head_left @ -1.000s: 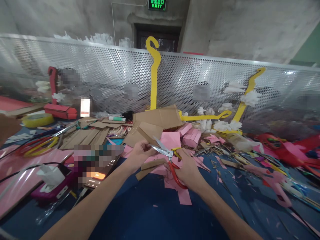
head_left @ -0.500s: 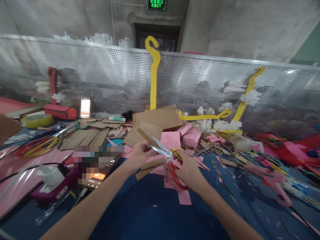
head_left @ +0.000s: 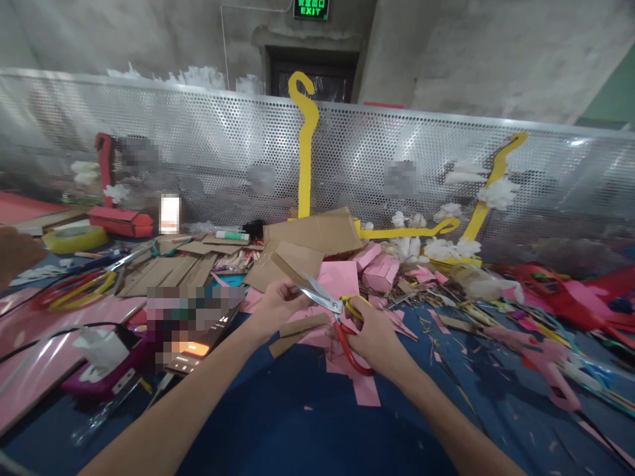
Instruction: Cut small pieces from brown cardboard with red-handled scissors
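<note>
My right hand (head_left: 370,334) grips scissors (head_left: 346,344) with red and yellow handles, fingers through the loops. Their silver blades point left and stand a little apart. Close to the blade tips, my left hand (head_left: 280,307) is pinched closed on a narrow brown cardboard strip (head_left: 288,268); the fingertips are partly hidden. The strip slants down to the blades. Below the hands lie folded cardboard pieces (head_left: 297,330) and pink paper (head_left: 367,390) on the blue table (head_left: 297,436).
Behind stand cardboard sheets (head_left: 317,231) and a yellow hook-shaped stand (head_left: 304,165) before a perforated metal screen (head_left: 218,152). Left are a phone (head_left: 208,344), a purple power strip (head_left: 106,380) and another person's hand (head_left: 20,254). A pink glue gun (head_left: 550,367) lies right.
The scissor blades have drawn slightly closer together. My hands stay in nearly the same place. The other person's hand at the left edge has shifted slightly right.
</note>
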### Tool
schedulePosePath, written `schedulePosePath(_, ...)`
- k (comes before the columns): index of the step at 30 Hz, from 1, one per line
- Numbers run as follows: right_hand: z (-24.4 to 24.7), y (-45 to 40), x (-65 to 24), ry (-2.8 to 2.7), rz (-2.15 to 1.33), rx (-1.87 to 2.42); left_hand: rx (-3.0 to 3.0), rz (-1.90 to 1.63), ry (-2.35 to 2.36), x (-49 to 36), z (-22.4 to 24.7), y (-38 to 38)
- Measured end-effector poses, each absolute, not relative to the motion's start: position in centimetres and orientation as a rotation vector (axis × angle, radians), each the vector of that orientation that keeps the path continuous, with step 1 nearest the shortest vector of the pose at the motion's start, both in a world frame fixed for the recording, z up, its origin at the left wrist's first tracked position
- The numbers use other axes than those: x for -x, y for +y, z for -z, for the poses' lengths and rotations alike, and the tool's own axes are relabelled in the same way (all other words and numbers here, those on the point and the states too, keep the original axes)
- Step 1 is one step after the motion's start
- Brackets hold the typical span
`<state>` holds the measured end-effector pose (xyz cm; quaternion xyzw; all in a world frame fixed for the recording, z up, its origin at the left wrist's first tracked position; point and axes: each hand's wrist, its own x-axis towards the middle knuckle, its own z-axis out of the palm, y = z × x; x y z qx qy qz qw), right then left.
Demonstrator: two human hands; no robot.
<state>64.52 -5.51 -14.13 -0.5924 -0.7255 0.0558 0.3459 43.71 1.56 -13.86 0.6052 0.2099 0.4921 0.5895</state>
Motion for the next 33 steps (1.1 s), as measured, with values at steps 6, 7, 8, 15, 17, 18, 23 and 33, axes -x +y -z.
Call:
schedulePosePath(6,14.17,-5.44,-64.66,-1.871,-0.149,1.554,-1.408,-1.134,0.53,-43.46,14.48,2.03)
schedulePosePath(7,14.16,-5.45,-64.66,-1.862,-0.159,1.561,-1.414,-1.126,0.534,-43.43,14.51,2.07)
schedulePosePath(8,14.17,-5.45,-64.67,-1.856,-0.162,1.564,-1.417,-1.119,0.536,-43.4,14.51,2.1)
schedulePosePath(15,14.57,-5.37,-64.67,-1.816,-0.251,1.568,-1.443,-1.143,0.503,-43.42,14.13,1.99)
schedulePosePath(17,14.63,-5.48,-64.66,-1.817,-0.234,1.585,-1.457,-1.143,0.481,-43.39,14.11,1.97)
schedulePosePath(18,14.63,-5.56,-64.65,-1.823,-0.202,1.594,-1.464,-1.142,0.476,-43.38,14.13,1.98)
schedulePosePath(23,14.41,-5.94,-64.59,-1.869,-0.046,1.557,-1.461,-1.139,0.499,-43.34,14.33,2.14)
schedulePosePath(33,14.27,-5.94,-64.5,-1.874,-0.049,1.524,-1.383,-1.165,0.505,-43.56,14.35,2.28)
